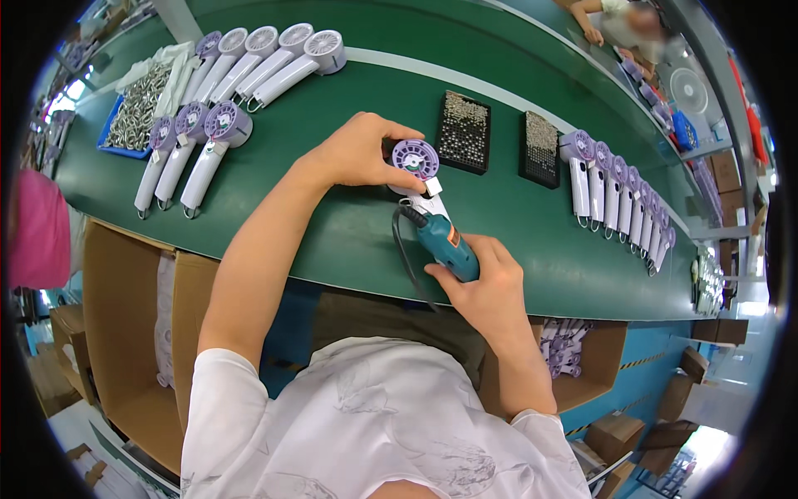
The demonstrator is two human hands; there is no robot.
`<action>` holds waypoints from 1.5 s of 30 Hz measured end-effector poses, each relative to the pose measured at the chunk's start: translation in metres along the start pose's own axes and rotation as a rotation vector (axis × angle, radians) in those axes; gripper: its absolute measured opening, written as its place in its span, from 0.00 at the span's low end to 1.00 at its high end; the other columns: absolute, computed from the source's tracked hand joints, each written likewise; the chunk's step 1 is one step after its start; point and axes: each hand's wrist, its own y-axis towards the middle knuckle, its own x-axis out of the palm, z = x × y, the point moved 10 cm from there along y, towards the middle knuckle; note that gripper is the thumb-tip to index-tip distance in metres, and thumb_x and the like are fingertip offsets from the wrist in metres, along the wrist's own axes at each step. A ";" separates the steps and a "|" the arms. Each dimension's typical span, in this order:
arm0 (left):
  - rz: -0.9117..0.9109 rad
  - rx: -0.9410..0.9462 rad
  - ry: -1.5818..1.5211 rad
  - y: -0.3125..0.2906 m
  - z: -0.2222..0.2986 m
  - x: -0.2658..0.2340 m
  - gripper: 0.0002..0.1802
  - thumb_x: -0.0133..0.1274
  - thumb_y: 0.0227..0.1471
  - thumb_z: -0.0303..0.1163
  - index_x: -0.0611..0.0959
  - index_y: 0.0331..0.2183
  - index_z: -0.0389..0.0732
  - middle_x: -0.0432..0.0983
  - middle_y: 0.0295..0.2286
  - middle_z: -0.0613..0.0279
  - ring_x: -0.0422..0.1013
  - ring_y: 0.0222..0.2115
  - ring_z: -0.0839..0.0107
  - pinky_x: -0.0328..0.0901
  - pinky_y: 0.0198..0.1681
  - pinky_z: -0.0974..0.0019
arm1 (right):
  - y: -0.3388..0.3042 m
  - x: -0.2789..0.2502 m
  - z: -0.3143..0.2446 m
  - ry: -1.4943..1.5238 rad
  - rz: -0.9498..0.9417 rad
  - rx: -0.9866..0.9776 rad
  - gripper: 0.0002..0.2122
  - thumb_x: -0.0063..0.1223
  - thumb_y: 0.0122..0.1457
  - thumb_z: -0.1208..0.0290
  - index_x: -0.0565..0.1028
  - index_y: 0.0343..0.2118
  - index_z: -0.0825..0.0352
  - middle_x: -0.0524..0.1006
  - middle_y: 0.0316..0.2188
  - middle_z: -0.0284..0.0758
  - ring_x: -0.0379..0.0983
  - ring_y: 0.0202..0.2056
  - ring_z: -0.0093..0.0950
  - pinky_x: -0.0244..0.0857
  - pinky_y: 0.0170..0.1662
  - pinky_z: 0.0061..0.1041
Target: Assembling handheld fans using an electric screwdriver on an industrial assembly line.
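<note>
Near the middle of the green workbench point(366, 241), my left hand point(359, 154) is closed around the round purple head of a handheld fan point(416, 156). The open back of that head faces up, showing wiring and a small white block at its lower edge. My right hand point(492, 283) grips a teal electric screwdriver point(449, 248), lying over the fan's white handle. A dark cord point(400, 241) loops from the tool's end near the fan down toward the bench edge. The tool's tip is hard to make out, so I cannot tell whether it touches the fan.
Two black screw trays point(475, 160) point(540, 172) lie right of the fan. More fans line the right side point(619, 187) and left side point(218, 125). A blue bin point(125, 151) holds metal clips. Cardboard boxes point(125, 333) stand below the bench. Across it, a person's arm point(587, 21) shows.
</note>
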 end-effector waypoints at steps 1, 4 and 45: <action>0.003 -0.007 0.009 -0.001 -0.003 -0.001 0.43 0.77 0.33 0.43 0.82 0.50 0.30 0.84 0.38 0.52 0.80 0.36 0.67 0.74 0.42 0.66 | 0.001 0.000 0.002 0.006 0.009 0.004 0.22 0.75 0.43 0.70 0.77 0.39 0.72 0.79 0.35 0.46 0.79 0.33 0.47 0.75 0.35 0.37; 0.198 0.041 0.028 -0.009 0.008 -0.014 0.47 0.78 0.32 0.46 0.80 0.52 0.31 0.83 0.40 0.51 0.80 0.38 0.67 0.74 0.42 0.66 | 0.009 -0.002 0.006 0.018 -0.004 0.011 0.17 0.71 0.46 0.73 0.77 0.38 0.72 0.79 0.30 0.47 0.79 0.31 0.46 0.74 0.32 0.37; 0.155 -0.492 -0.603 0.008 -0.057 0.029 0.23 0.64 0.56 0.39 0.79 0.37 0.26 0.81 0.28 0.53 0.79 0.25 0.69 0.76 0.26 0.69 | 0.149 -0.031 0.088 1.140 0.554 -0.153 0.14 0.47 0.69 0.67 0.74 0.38 0.76 0.71 0.17 0.35 0.67 0.14 0.26 0.68 0.18 0.30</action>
